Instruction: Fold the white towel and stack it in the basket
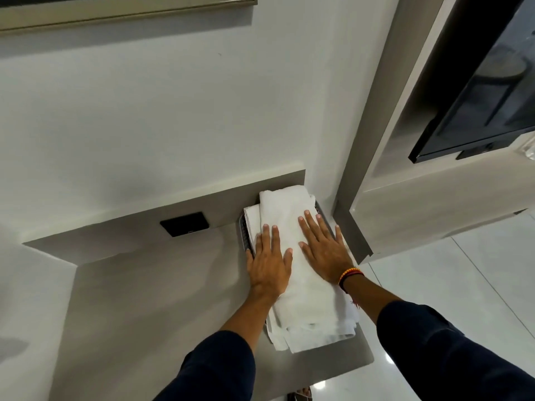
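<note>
1. My left hand [267,263] lies flat and open, palm down, on the left edge of the folded white cotton towel [292,224]. The fingers are spread and grip nothing. I judge I hold it so to press the layers level and keep that edge from springing up.

2. My right hand [324,247] is flat and open too, fingers stretched forward across the towel's right half. The beaded orange and red bracelet [350,274] sits at that wrist. Neither hand is clasping the cloth; both only rest on it.

3. The towel is already folded into a long strip and lies on top of the pile in the dark grey slotted plastic basket [245,238]. Only the basket's left wall and a bit of its far right rim show.

4. Under the top towel lie more white folded towels [251,217], their edges showing at the left and at the near end. How many there are I cannot tell.

5. The pile overhangs the basket's near end, so I judge it wants squaring.

6. The basket stands on the grey stone counter [144,299], pushed into the corner against the wall.
</note>
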Available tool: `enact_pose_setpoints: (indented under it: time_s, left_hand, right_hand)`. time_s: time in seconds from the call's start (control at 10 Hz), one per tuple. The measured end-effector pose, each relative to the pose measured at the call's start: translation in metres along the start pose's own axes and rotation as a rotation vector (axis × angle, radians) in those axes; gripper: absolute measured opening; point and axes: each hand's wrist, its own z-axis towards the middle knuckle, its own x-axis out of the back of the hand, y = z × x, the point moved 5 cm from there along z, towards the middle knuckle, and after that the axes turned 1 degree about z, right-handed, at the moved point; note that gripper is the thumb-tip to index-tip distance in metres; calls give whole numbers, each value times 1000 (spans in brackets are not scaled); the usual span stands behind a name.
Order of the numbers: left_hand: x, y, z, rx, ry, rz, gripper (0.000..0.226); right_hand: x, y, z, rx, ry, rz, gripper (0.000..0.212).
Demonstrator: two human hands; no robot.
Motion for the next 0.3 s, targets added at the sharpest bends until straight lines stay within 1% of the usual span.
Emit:
enact_pose_setpoints:
  time_s: [0.1, 0.2, 0.3]
  left_hand:
    - [3, 0, 1, 3, -55, 30, 75]
    - [26, -2, 7, -55, -58, 89, 77]
    - [70, -5, 17, -104, -15, 120, 77]
  right_hand:
    - [5, -2, -2, -20, 1, -15, 69]
    - [23, -12, -2, -12, 3, -10, 68]
    - [66, -30, 18, 23, 42, 33, 63]
